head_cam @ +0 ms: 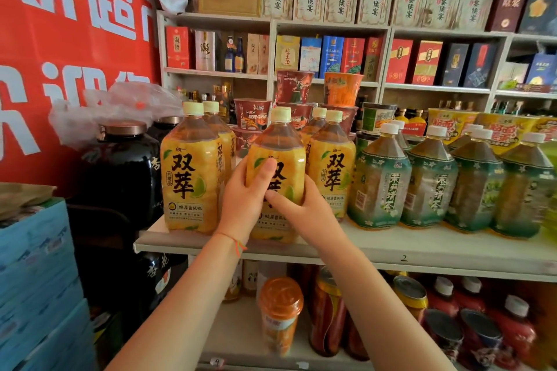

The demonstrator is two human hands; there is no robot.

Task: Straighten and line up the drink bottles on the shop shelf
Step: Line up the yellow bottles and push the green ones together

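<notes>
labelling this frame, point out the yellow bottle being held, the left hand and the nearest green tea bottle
held yellow bottle [278,141]: head view, on its clear shoulder below the cap
left hand [245,190]: head view, on the back of the hand
nearest green tea bottle [380,187]: head view, on its label

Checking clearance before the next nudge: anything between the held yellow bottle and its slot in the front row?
Nothing visible. Both hands, left hand and right hand, grip the middle yellow bottle, which stands in the gap between the left yellow bottle and right yellow bottle on the shelf.
</notes>
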